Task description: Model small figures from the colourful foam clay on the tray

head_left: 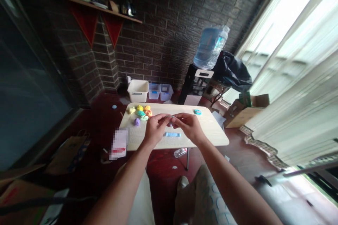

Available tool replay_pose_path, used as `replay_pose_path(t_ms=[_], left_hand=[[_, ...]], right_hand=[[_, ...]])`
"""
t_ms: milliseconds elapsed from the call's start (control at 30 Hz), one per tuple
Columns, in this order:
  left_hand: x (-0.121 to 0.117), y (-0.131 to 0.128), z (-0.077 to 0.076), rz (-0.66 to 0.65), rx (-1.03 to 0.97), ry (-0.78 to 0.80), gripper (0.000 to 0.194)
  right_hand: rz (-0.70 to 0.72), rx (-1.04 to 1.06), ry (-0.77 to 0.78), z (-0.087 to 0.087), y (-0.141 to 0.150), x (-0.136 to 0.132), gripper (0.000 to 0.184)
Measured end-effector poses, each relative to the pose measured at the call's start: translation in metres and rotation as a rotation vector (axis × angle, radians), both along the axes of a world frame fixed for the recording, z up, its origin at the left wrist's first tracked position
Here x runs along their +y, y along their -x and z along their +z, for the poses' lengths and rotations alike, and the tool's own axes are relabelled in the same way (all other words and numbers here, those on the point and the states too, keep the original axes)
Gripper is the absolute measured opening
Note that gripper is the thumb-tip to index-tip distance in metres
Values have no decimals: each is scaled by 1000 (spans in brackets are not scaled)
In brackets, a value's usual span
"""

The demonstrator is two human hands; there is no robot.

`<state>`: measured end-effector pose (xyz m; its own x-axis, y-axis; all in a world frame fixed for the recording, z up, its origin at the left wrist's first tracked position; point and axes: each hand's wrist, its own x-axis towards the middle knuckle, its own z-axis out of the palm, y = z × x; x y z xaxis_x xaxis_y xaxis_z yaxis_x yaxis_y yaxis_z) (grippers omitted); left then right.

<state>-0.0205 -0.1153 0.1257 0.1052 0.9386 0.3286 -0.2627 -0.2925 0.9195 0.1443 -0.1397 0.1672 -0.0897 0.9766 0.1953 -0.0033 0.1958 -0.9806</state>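
I see the blue bar [173, 134] lying crosswise on the table [212, 126], its long axis running from the person's left to right. Just beyond it, left hand [155, 126] and right hand [189, 126] meet, fingertips pinched around a small pale piece [171, 125], mostly hidden. The left hand looks nearer the bar; coloured lumps [141, 113] sit beyond it, leftward.
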Motion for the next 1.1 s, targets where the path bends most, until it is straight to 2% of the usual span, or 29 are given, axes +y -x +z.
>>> replay_pose_path(t_ms=[133, 300, 500, 600, 733, 833, 933, 1000, 1100], left_hand=[[-15, 8, 10, -29, -41, -4, 30], [-26, -4, 16, -69, -98, -2, 39], [-39, -42, 7, -122, -43, -9, 45], [-44, -65, 3, -99, -1, -15, 46], [-44, -86, 8, -32, 60, -26, 44], [-36, -89, 12, -24, 140, -32, 40], [-21, -82, 3, -43, 208, -30, 36], [-8, -74, -12, -69, 231, -20, 36], [10, -58, -40, -36, 229, 3, 43]], right_hand=[[1, 5, 4, 8, 8, -11, 43], [-51, 87, -34, 3, 4, -21, 41], [-87, 142, -27, -15, -37, -38, 40], [-89, 152, -23, -23, -59, -38, 40], [-59, 145, -48, -24, -79, -33, 40], [-19, 114, -70, -24, -87, -25, 42], [4, 80, -84, -34, -87, -10, 41], [10, 67, -83, -48, -83, 3, 40], [28, 56, -67, -72, -71, 23, 40]])
